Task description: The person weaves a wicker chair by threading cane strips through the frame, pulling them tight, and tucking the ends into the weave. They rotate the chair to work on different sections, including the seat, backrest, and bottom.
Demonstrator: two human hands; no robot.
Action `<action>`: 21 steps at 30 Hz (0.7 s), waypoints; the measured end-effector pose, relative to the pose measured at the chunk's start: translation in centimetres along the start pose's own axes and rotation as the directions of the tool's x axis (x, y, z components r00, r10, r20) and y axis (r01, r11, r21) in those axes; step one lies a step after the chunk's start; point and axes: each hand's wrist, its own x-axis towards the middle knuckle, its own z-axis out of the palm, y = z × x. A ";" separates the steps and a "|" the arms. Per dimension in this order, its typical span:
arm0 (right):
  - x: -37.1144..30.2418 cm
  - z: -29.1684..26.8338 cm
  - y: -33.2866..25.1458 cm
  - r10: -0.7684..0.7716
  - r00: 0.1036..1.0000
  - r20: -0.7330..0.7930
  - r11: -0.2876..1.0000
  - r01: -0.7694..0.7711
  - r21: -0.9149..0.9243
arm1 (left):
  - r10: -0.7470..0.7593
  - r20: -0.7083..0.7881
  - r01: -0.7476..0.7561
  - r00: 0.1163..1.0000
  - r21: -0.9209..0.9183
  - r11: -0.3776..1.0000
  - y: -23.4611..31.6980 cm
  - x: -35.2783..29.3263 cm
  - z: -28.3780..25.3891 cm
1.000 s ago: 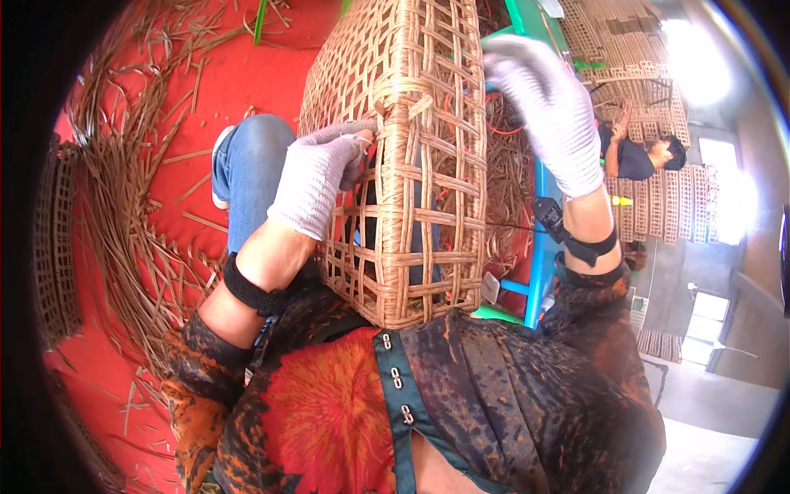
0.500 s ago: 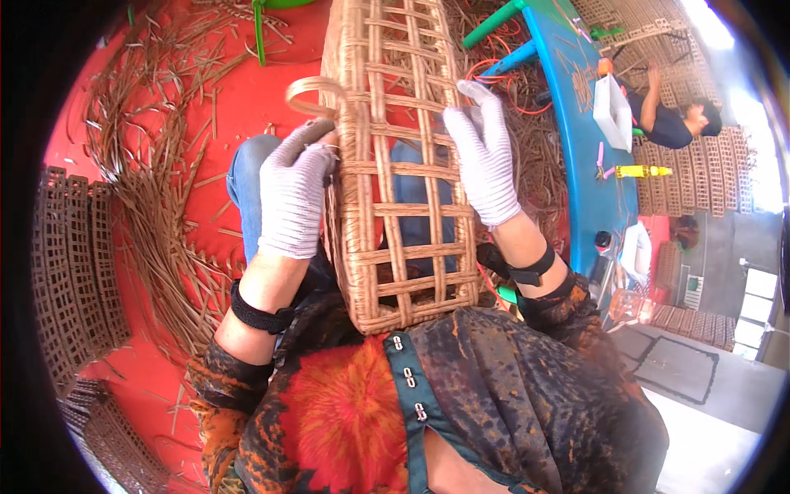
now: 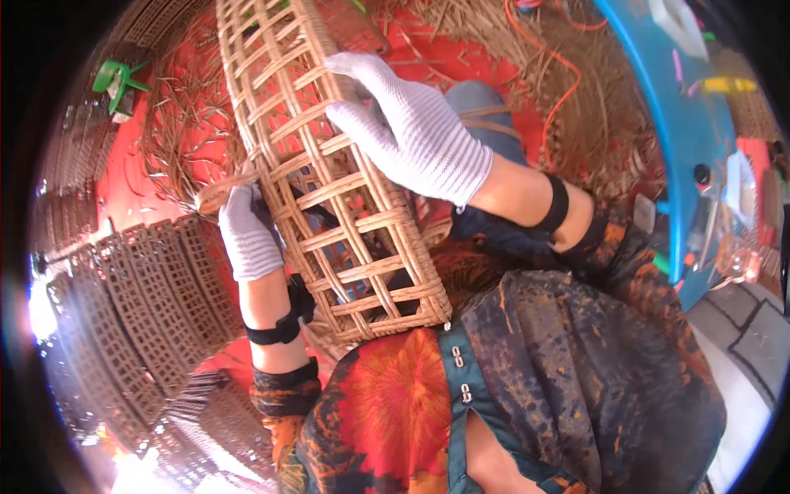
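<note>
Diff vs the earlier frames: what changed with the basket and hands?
The woven basket now slants in view, its upper end swung left. The right hand, off the basket a second ago, is now at its right edge, thumb and fingers spread. The view itself turned too; the co-worker is out of it. Unchanged: left hand at the basket's left side, near end by the patterned shirt.

Brown strips [image 3: 485,33] litter the red floor [image 3: 130,185]; the blue table [image 3: 693,152] bears a white box [image 3: 681,26].

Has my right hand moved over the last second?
Yes: the right hand has moved left, away from the blue table; the gap in view is wider.
</note>
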 end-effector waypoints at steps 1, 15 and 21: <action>0.3 0.5 0.8 0.014 1.000 -0.027 0.988 -0.010 0.152 | -0.003 0.001 0.003 1.000 0.045 0.999 0.2 -0.3 -0.1; -0.4 10.9 9.1 0.209 0.880 0.426 0.690 -0.441 0.573 | -0.070 0.167 0.060 0.984 0.065 0.996 0.8 -0.5 -1.9; 0.0 11.4 8.4 0.201 0.816 0.542 0.769 -0.474 0.429 | 0.168 0.019 -0.164 0.986 0.351 0.922 -0.3 -0.7 -2.2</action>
